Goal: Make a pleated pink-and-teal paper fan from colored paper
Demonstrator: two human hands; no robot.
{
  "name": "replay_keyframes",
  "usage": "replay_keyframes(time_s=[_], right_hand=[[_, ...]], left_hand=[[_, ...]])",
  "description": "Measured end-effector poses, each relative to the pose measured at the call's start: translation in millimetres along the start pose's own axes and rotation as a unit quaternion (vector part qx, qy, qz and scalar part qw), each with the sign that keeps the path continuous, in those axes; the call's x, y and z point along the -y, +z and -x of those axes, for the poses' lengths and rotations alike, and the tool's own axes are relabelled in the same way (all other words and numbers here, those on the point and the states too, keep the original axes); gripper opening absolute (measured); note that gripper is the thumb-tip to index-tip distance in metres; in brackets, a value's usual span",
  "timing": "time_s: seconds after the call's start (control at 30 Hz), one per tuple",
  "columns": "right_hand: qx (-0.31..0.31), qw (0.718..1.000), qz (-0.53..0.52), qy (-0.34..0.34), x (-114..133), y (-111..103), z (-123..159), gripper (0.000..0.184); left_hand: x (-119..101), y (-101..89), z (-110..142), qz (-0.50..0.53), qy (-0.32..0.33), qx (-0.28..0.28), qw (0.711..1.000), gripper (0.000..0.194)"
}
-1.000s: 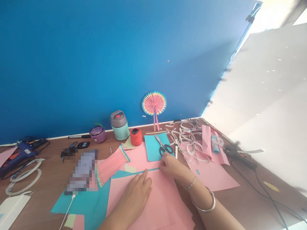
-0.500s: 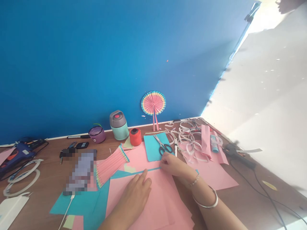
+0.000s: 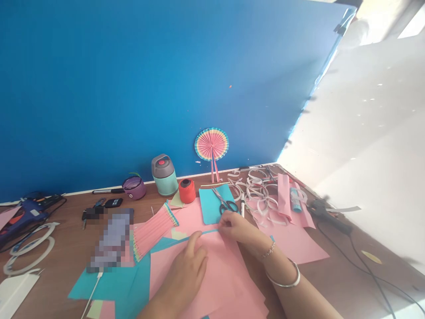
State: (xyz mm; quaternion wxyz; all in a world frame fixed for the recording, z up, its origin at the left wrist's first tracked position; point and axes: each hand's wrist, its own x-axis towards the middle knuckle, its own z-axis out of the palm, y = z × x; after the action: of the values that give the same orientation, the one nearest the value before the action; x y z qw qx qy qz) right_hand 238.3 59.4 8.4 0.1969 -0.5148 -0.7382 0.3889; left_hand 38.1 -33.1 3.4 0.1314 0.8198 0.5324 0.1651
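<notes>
A large pink paper sheet (image 3: 229, 274) lies in front of me, with a narrow blue paper strip (image 3: 210, 231) along its far edge. My left hand (image 3: 186, 268) rests flat on the sheet, fingers stretched toward the strip. At the strip's right end, my right hand (image 3: 237, 228) is closed in a pinch on it; the fingertips partly hide the end. Just beyond that hand, dark-handled scissors (image 3: 228, 206) lie on a blue paper piece (image 3: 209, 206). A pleated pink paper (image 3: 156, 230) with blue and yellow ends is left of the sheet.
Behind stand a round paper fan (image 3: 211, 144), a teal flask (image 3: 166, 179), a red container (image 3: 187, 191) and a purple cup (image 3: 134, 188). Curled white strips (image 3: 257, 192) pile at right. A phone (image 3: 113, 239), a blue glue gun (image 3: 31, 210) and a corded tool (image 3: 332, 219) lie around.
My left index finger has risen slightly and bent, moving a little to the left. My right hand stays pinched, shifted slightly left along the strip. The camera view has shifted a little.
</notes>
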Motion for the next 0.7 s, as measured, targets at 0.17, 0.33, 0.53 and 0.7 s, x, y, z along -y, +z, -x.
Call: replay_keyframes(time_s=[0.17,0.33,0.53,0.7], right_hand=[[-0.021,0.997,-0.06,-0.04,8.8,-2.1,1.4,0.009],[-0.053,0.99,-0.115,-0.054,10.3,1.5,0.0,0.009],[-0.011,0.973,-0.227,0.03,6.3,4.5,-4.0,0.011],[-0.024,0.959,-0.262,0.108,10.3,0.1,-2.4,0.026]], left_hand=[[0.0,-0.5,-0.4,0.062,-0.046,-0.065,0.995,0.026],[7.2,4.7,0.7,0.071,-0.021,-0.147,0.986,0.021],[14.2,6.7,-1.0,0.03,0.022,-0.173,0.984,0.02],[13.5,5.7,-1.9,0.014,0.027,-0.165,0.986,0.022]])
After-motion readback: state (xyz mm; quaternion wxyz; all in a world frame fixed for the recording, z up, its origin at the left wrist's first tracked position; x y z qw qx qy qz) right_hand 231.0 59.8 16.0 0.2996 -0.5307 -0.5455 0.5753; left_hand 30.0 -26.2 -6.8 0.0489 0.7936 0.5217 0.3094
